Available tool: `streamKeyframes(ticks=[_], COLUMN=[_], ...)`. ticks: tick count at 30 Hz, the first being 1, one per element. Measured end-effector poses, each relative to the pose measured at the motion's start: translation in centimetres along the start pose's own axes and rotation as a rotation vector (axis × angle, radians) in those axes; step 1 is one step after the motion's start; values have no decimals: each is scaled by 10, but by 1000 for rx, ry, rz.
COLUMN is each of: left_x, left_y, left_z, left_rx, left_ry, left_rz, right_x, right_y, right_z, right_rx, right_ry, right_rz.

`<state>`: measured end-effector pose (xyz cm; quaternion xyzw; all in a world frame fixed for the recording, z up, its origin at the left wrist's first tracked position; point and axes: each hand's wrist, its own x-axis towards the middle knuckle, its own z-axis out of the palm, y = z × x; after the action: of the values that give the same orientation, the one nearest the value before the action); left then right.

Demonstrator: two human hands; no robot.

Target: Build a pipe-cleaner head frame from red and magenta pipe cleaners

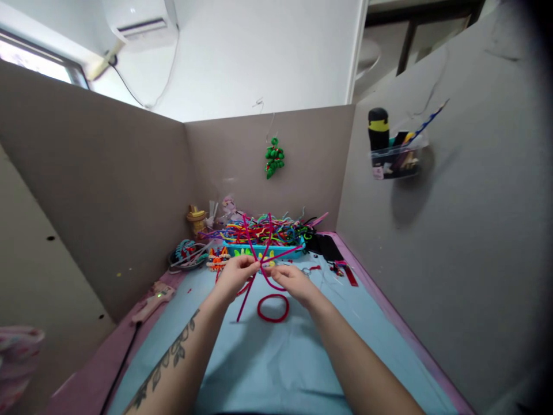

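Several magenta pipe cleaners (249, 292) cross at one point and spread outward like spokes, held up over the light blue cloth. My left hand (237, 273) pinches them close to the crossing. Just right of it, my right hand (294, 280) has its thumb and fingers closed on the same bundle near the centre. Below the hands, a red pipe cleaner ring (273, 308) lies flat on the cloth. Another red curved piece (243, 290) shows partly behind the left hand.
A blue tray (285, 250) heaped with coloured pipe cleaners stands at the back. A glue gun (154, 301) with a black cable lies left. A dark bowl (185, 262) sits back left. Grey partitions (272, 127) enclose the table; a clear bin (395, 161) hangs at right.
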<state>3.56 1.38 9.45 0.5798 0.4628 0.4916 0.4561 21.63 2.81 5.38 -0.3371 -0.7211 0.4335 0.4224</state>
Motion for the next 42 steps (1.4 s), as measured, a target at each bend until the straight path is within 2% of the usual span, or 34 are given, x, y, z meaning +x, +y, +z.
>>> streamKeyframes(ticks=[2,4,6,8,11,14,19,22,25,27,29,32,35,37,42], left_x=[0,0,-2,-4,-5,-2,0,0,0,0,-1,-4,-8,-10,-13], left_y=[5,10,15,15,8,-3,-13,-18,-23,-26,-29,-31,-30,-29,-23], left_z=[0,-2,-2,2,11,17,16,17,18,20,21,22,20,19,19], left_rx=[45,81,113,128,132,191,381,487,499,425,309,144,64,65,19], left_ry=[17,56,45,-21,-51,50,245,327,370,317,215,115,57,32,70], left_rz=[44,78,78,63,73,122,201,235,241,204,145,90,76,69,-10], right_x=[-2,-3,-4,-4,-2,-2,-2,1,4,5,4,2,1,1,0], right_y=[-1,-4,-5,-6,-6,-5,0,5,8,8,7,3,2,2,1], right_z=[-4,-7,-7,-2,10,21,29,33,36,36,35,34,32,30,27], right_rx=[-131,-168,-62,129,366,371,171,119,159,193,251,319,291,248,175], right_ry=[-22,-33,-14,36,94,132,220,296,276,243,228,265,320,325,333], right_rz=[-36,-50,-35,7,71,129,134,193,269,253,195,132,117,86,5])
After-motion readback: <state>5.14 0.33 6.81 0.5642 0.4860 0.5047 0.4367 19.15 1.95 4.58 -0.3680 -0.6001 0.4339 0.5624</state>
